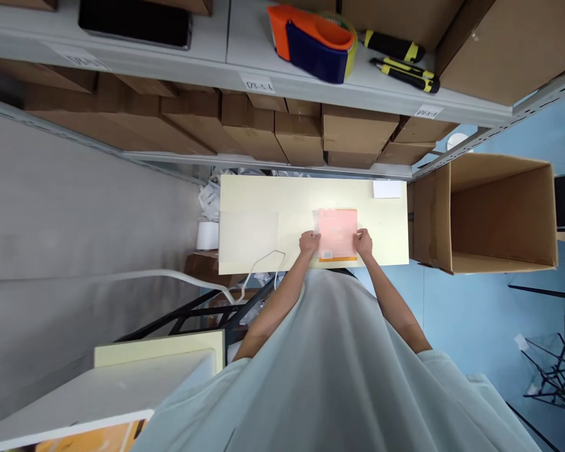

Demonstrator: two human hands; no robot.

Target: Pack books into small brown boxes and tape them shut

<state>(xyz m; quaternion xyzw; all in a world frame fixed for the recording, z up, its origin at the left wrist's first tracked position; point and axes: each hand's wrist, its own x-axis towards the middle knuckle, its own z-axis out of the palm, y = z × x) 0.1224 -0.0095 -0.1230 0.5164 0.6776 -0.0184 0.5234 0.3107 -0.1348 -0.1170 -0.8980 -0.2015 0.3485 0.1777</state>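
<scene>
A flat pink book (338, 232) with an orange strip along its near edge and a small barcode at its near left corner lies over the pale yellow tabletop (292, 194). My left hand (309, 242) closes on its left edge, and my right hand (363, 243) pinches the right edge. A see-through margin shows at the book's left side, perhaps a plastic sleeve. Whether the book rests flat on the top or is slightly lifted, I cannot tell. A small white paper stack (387, 189) sits at the far right of the tabletop.
Above the table runs a grey shelf (169, 69) with cardboard boxes (358, 129), an orange and blue tape dispenser (313, 41) and yellow-black cutters (407, 74). To the right stands an open carton (499, 207). A white cable (263, 257) hangs over the table's near left edge.
</scene>
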